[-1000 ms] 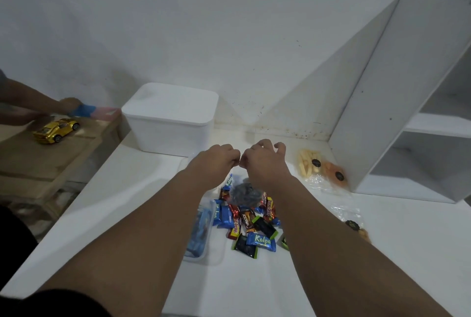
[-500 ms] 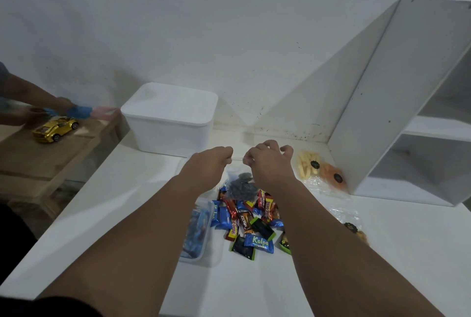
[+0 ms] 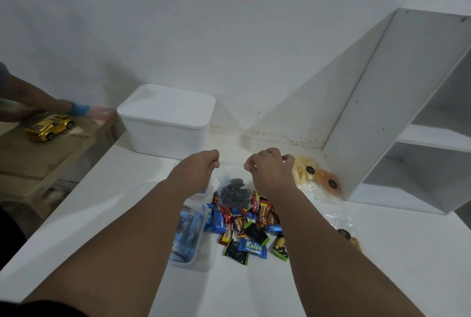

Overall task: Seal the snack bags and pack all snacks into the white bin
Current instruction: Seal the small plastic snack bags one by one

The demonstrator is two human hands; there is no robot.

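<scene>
White worktop carries everything. At its twelve o'clock edge, against the wall, stands the white bin with its lid on. Both hands are raised at the centre, a little apart. The left hand and the right hand each have curled fingers pinched at the top edge of a clear snack bag with dark pieces inside, which hangs between them; the bag's clear rim is too faint to tell how firmly it is pinched. Directly beneath, toward six o'clock, lies a heap of wrapped candies, and at its nine o'clock side a clear tub of blue packets. At two o'clock lie a bag of pale sticks and, touching it, a bag of orange snacks, both beside the white shelf unit. At four o'clock lies another clear bag. Far out at ten o'clock, a yellow toy car sits on a wooden bench.
</scene>
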